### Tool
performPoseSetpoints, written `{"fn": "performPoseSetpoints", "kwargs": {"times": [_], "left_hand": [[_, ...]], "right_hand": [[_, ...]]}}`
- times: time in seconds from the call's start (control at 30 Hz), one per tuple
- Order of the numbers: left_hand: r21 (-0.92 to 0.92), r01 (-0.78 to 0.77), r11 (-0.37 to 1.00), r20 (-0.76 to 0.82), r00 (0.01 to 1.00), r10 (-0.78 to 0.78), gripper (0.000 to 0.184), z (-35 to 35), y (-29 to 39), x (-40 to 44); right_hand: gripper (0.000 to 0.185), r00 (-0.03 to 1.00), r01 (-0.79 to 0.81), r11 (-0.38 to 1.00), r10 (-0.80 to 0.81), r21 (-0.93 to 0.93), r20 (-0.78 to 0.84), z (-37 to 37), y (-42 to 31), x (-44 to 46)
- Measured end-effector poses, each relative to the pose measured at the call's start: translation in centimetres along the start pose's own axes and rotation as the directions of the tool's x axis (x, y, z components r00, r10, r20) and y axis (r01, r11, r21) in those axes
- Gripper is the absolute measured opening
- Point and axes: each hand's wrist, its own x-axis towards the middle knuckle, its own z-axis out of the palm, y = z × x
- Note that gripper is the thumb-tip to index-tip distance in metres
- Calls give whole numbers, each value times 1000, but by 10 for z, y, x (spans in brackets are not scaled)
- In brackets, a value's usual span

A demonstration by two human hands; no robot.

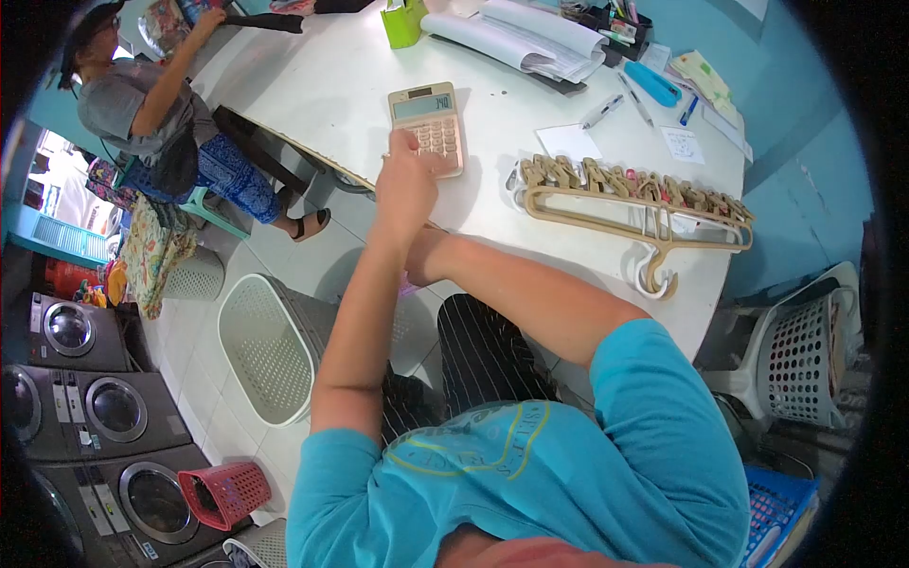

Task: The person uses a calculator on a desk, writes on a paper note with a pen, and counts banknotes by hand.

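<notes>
A beige calculator (pixel 426 128) lies on the white table (pixel 511 189), digits showing on its display. My left hand (pixel 409 185) is over its lower keys, the index finger stretched onto the keypad and the thumb apart from it; nothing is held. My right hand (pixel 426 257) is below the table's front edge, close to my left wrist. The left forearm covers most of its fingers. A small pinkish-purple bit shows beneath the right hand, too hidden to name. Right of the calculator lie beige hangers (pixel 597 213) with several clothespins (pixel 644 185) along them.
Papers (pixel 521 38), a green holder (pixel 402 24), pens (pixel 601 112) and a blue case (pixel 651 85) lie farther back. A white basket (pixel 270 350) stands on the floor at left, near washing machines (pixel 118 407). Another person (pixel 151 114) stands beyond the table's left edge.
</notes>
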Motion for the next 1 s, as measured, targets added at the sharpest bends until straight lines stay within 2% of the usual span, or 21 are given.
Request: {"fn": "performPoseSetpoints", "kwargs": {"times": [0.07,0.1,0.17,0.3,0.37,0.5,0.7,0.77,0.8,0.87,1.0], "left_hand": [[-11,46,999,-77,996,-47,30,-2,-4,7],[-10,46,999,-76,996,-47,30,-3,-5,9],[16,90,996,-47,995,-89,29,-4,-4,11],[26,79,997,-46,996,-77,29,1,-6,13],[23,66,998,-47,997,-65,30,1,-4,13],[22,73,997,-48,996,-71,31,2,-3,12],[85,59,995,-36,998,-56,30,0,-3,8],[54,120,991,-54,992,-117,29,-8,-4,5],[54,120,991,-54,992,-117,29,-13,-5,2],[85,167,982,-130,979,-155,31,-22,-10,-5],[150,148,978,-196,974,-118,31,-24,-28,-20]], "right_hand": [[41,963,-53,987,90,-150,253,1,-1,6],[41,963,-54,987,91,-150,252,-4,-4,6],[52,949,-107,994,106,-13,298,-13,-9,6],[48,961,-93,993,107,-67,255,-11,-8,3],[47,988,-25,1000,27,-14,151,5,1,6],[45,993,-47,993,35,107,111,-6,-2,2],[43,998,13,1000,-11,-25,67,19,8,11],[39,983,-18,999,23,-33,181,25,11,13],[39,983,-17,999,23,-33,181,16,6,12],[26,935,-104,984,147,-146,323,-21,-16,4],[26,890,-94,977,168,-190,424,-45,-34,2]]}}
